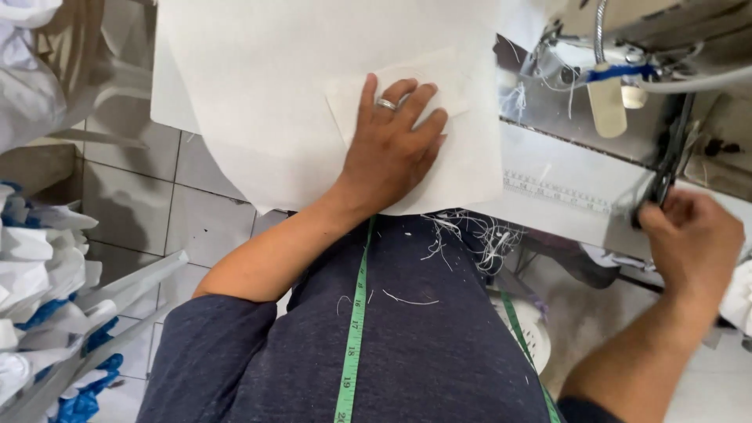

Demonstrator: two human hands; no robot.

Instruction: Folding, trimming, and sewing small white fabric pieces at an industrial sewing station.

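The left hand lies flat and wide, fingers spread, pressing a small white fabric patch onto the large white fabric sheet that hangs over the edge of the surface. From the palm, the patch runs off toward 12 o'clock, and a ring shows on one finger. The right hand, at 3 o'clock from the left, is closed narrow around a pair of dark scissors whose blades point up toward 12 o'clock, near the sewing machine. A green measuring tape drapes down the person's dark shirt, where loose white threads cling.

To do this well, I would judge that the flat palm should hold firm, even pressure so the patch does not creep on the sheet, with edges kept square. The scissors are best kept tip-away from the fabric and from the pressing fingers.

At 9 o'clock, bundles of white and blue cloth sit stacked by the tiled floor.
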